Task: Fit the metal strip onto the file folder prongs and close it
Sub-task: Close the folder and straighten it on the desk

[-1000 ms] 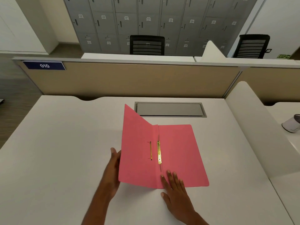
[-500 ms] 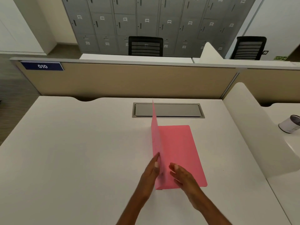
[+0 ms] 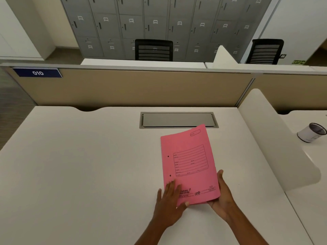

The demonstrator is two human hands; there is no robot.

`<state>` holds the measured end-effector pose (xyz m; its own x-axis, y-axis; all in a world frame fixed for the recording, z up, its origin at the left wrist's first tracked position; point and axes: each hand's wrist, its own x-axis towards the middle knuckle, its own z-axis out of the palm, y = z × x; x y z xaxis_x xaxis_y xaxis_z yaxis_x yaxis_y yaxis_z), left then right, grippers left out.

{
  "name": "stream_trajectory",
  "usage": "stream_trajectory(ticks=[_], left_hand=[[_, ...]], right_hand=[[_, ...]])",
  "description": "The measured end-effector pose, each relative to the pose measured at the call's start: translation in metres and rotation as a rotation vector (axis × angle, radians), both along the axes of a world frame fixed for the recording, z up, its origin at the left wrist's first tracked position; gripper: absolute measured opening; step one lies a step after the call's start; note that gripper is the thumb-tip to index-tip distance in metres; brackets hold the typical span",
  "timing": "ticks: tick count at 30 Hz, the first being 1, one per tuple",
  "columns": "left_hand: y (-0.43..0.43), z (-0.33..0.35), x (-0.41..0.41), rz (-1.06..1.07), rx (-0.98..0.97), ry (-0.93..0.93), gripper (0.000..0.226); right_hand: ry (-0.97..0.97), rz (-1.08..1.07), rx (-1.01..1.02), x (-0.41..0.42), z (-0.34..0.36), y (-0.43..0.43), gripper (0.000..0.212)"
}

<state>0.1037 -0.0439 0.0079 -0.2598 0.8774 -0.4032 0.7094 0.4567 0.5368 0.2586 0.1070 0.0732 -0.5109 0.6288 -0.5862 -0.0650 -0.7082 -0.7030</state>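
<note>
Head view: the pink file folder (image 3: pixel 189 165) is closed, front cover up with its printed label box showing, and it sits between the two hands on the white worktop (image 3: pixel 88 165), its near edge lifted a little and its far end bowed upward. The left hand (image 3: pixel 170 200) lies flat on the cover's near left corner, fingers spread and pressing rather than closing round anything, so that grip is open. The right hand (image 3: pixel 222 197) cups the near right corner from beneath, thumb along the side edge, a grip closed on the folder. The metal strip and prongs are hidden inside, so whether the strip is seated cannot be told; only two small punched holes show beside the spine, just ahead of the left fingers. By my judgement the closing step is all but finished, and the next move calls for lowering the folder flat and smoothing the cover down, with care that the bowed far end does not spring open. Beyond the grip, a grey cable hatch (image 3: pixel 178 120) is set flush in the worktop; further on a beige partition (image 3: pixel 132 89) carries a blue plate marked 010 (image 3: pixel 37 73), then black chairs and grey lockers (image 3: pixel 155 23); well off to the right grip's side a small white cup (image 3: pixel 311 132) stands on the neighbouring desk
</note>
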Motion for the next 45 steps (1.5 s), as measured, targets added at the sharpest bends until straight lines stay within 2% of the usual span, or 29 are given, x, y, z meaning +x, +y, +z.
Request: stream_trajectory(ticks=[2, 5, 9, 13, 15, 17, 19, 22, 25, 29, 31, 33, 36, 38, 41, 42, 45], left_hand=[[0.001, -0.006, 0.000, -0.023, -0.026, -0.008, 0.109], [0.000, -0.029, 0.006, 0.016, -0.086, 0.001, 0.080], [-0.001, -0.038, 0.011, 0.022, -0.059, 0.117, 0.079], [-0.001, -0.042, 0.014, 0.014, -0.051, 0.157, 0.082], [-0.002, -0.045, 0.015, 0.003, -0.026, 0.193, 0.083], [-0.001, -0.047, 0.015, 0.002, -0.027, 0.200, 0.082], [0.001, -0.045, 0.015, 0.031, -0.037, 0.148, 0.075], [0.003, -0.033, 0.015, 0.127, 0.066, 0.074, 0.060], [0.011, -0.021, 0.016, 0.415, 0.163, -0.076, 0.053], [0.022, -0.009, 0.012, 0.788, 0.272, -0.329, 0.063], [0.025, -0.003, 0.004, 0.980, 0.286, -0.455, 0.062], [0.024, 0.002, -0.002, 1.083, 0.254, -0.533, 0.055], [0.019, 0.004, 0.002, 1.014, 0.234, -0.606, 0.037], [0.013, -0.001, 0.010, 0.959, 0.237, -0.643, 0.035], [0.007, -0.004, 0.021, 0.959, 0.268, -0.760, 0.042], [0.005, -0.004, 0.023, 0.967, 0.285, -0.787, 0.042], [0.003, -0.001, 0.023, 0.989, 0.335, -0.835, 0.040]], right_hand=[[-0.070, -0.026, 0.028, 0.008, -0.007, 0.007, 0.069], [-0.248, -0.005, 0.163, 0.017, -0.018, 0.011, 0.064], [-0.668, 0.110, 0.607, 0.015, -0.033, 0.012, 0.049], [-0.999, 0.350, 0.964, 0.019, -0.066, 0.017, 0.069], [-1.128, 0.502, 1.110, 0.021, -0.084, 0.017, 0.067], [-1.153, 0.644, 1.180, 0.019, -0.095, 0.012, 0.068], [-1.156, 0.734, 1.131, 0.016, -0.102, 0.003, 0.079], [-1.117, 0.737, 1.119, 0.017, -0.109, -0.008, 0.080], [-1.096, 0.715, 1.160, 0.019, -0.116, -0.009, 0.080], [-1.111, 0.723, 1.147, 0.019, -0.119, -0.009, 0.080], [-1.114, 0.734, 1.171, 0.018, -0.117, -0.010, 0.078], [-1.106, 0.727, 1.179, 0.016, -0.111, -0.011, 0.076], [-1.108, 0.726, 1.175, 0.016, -0.111, -0.012, 0.074], [-1.126, 0.709, 1.222, 0.016, -0.115, -0.012, 0.073], [-1.142, 0.724, 1.246, 0.019, -0.126, -0.007, 0.096], [-1.144, 0.733, 1.224, 0.019, -0.127, -0.006, 0.098], [-1.130, 0.765, 1.124, 0.017, -0.117, -0.007, 0.081]])
